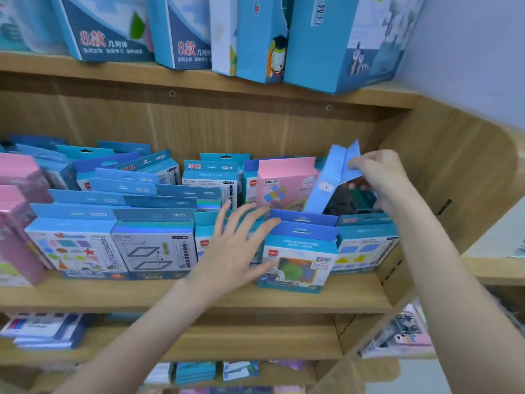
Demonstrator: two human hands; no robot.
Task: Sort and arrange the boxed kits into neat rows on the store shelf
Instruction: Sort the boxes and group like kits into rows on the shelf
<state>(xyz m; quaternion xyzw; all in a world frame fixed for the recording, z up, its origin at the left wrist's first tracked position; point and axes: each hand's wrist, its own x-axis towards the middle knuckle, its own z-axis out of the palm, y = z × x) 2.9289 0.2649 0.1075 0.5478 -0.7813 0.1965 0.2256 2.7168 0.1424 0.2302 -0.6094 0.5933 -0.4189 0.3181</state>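
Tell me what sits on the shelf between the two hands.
In the head view, between the left hand and right hand stand a pink boxed kit and, nearer, a blue kit.

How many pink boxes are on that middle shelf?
3, though more may be hidden: two pink boxes stacked at the far left, one standing behind at right of centre.

We see open room above the boxed kits [153, 245], under the wooden board [199, 81] that holds the tall boxes [335, 44]. A hand can slip in there. The kits stand packed close, so nothing fits between them. The shelf wall [443, 177] blocks the right side. The bare front edge of the shelf [284, 301] is free.
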